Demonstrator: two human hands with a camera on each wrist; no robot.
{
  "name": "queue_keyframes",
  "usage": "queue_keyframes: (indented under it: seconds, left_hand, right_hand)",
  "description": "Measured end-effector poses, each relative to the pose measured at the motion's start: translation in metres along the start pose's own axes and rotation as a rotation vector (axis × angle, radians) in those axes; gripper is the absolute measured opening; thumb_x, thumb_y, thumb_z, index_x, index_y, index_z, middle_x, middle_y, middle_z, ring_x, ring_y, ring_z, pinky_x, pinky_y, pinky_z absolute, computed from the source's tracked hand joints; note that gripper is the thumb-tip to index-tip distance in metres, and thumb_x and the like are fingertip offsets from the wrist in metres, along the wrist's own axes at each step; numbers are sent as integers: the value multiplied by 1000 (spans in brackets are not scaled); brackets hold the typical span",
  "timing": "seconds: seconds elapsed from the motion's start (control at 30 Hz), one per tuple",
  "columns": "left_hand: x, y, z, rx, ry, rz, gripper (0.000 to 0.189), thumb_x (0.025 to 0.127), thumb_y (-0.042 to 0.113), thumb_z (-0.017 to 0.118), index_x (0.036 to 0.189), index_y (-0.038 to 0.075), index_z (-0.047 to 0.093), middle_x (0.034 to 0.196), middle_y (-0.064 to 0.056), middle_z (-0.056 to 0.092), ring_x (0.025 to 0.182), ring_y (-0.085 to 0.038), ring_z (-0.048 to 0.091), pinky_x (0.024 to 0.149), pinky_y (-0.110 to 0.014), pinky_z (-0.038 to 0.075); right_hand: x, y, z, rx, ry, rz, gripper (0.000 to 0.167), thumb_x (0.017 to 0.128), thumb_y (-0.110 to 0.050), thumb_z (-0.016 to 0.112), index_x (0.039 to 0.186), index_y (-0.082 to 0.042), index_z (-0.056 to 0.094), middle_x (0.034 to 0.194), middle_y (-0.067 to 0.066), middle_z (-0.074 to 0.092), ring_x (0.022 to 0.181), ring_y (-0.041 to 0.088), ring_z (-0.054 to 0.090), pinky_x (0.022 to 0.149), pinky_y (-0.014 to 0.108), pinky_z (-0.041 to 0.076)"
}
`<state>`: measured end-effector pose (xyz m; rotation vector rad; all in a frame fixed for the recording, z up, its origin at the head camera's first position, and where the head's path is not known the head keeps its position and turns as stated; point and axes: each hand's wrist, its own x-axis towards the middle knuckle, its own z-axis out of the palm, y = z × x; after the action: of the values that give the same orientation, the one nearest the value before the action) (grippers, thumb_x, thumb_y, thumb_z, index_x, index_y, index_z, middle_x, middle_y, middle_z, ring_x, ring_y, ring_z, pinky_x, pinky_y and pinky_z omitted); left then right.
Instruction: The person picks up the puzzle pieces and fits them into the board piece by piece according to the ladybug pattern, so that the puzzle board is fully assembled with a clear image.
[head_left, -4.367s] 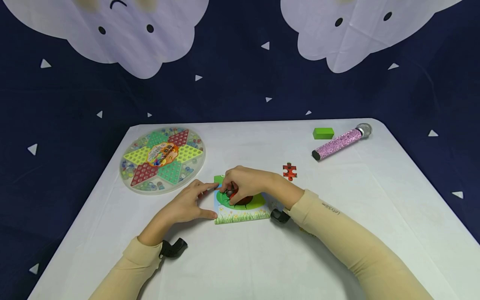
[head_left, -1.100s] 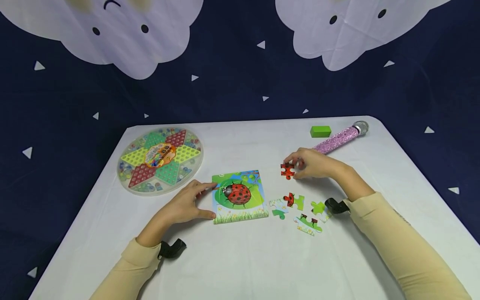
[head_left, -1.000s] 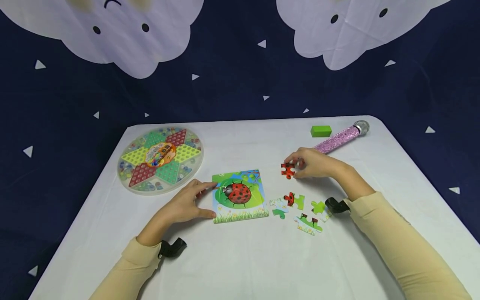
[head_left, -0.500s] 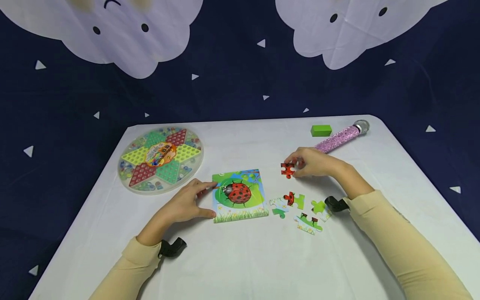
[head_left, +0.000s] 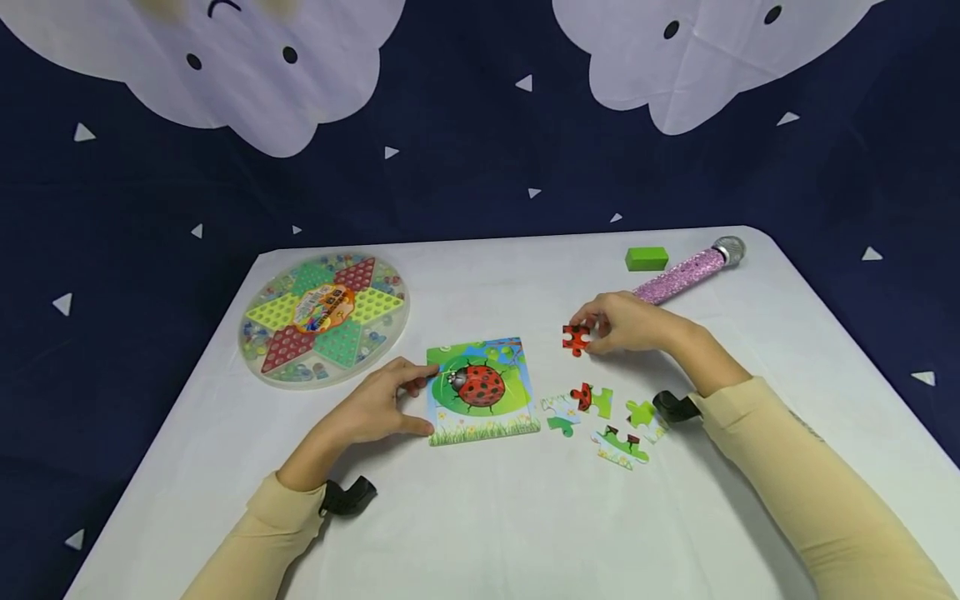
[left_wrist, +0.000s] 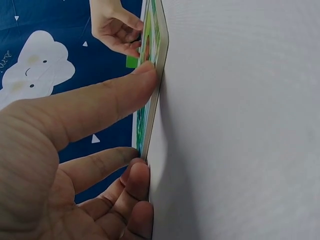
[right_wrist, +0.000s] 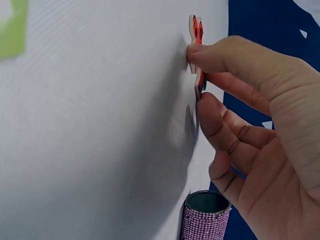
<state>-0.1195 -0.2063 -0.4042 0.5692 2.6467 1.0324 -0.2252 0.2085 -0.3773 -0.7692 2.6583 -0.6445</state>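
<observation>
My left hand [head_left: 378, 402] rests at the left edge of a square ladybug puzzle board [head_left: 483, 431]. The thumb and index finger are spread along that edge; in the left wrist view the thumb tip [left_wrist: 146, 75] touches the board's side. To the right, my right hand [head_left: 626, 322] pinches a red puzzle piece [head_left: 576, 340] with black spots. The right wrist view shows the piece [right_wrist: 199, 36] between thumb and fingers, seen nearly edge-on. Several loose puzzle pieces lie between the board and my right wrist, among them a red and green one [head_left: 600, 402] and a green one [head_left: 640, 413].
A round Chinese checkers board [head_left: 307, 377] with marbles lies at the left rear. A pink glittery microphone [head_left: 686, 277] and a green block [head_left: 647, 259] lie at the right rear. More pieces, such as a white and green one [head_left: 619, 451], lie near the right forearm.
Over four seconds ago my right hand was on the ladybug board; it has since moved right to the red piece. Over the last second both hands stay almost still.
</observation>
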Motion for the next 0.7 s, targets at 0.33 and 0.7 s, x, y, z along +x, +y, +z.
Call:
queue_keyframes:
  seconds: [0.33,0.7]
  left_hand:
    - [1,2,1,-19,-3,-15,87,75,12,98,152,3,60,114,-7,61,103,-19,54,92,-34,44]
    - [2,3,1,2,-1,-32,86,76,15,97,152,3,59,112,-7,60,104,-19,54,93,-36,44]
  right_hand:
    - [1,2,3,1,8,-34,45,85,-10,85,129,-6,76,104,7,71,82,15,60,78,34,49]
    - [4,-12,5,16,12,-74,50,83,-13,85,132,-6,75,104,8,69,84,16,60,74,30,51]
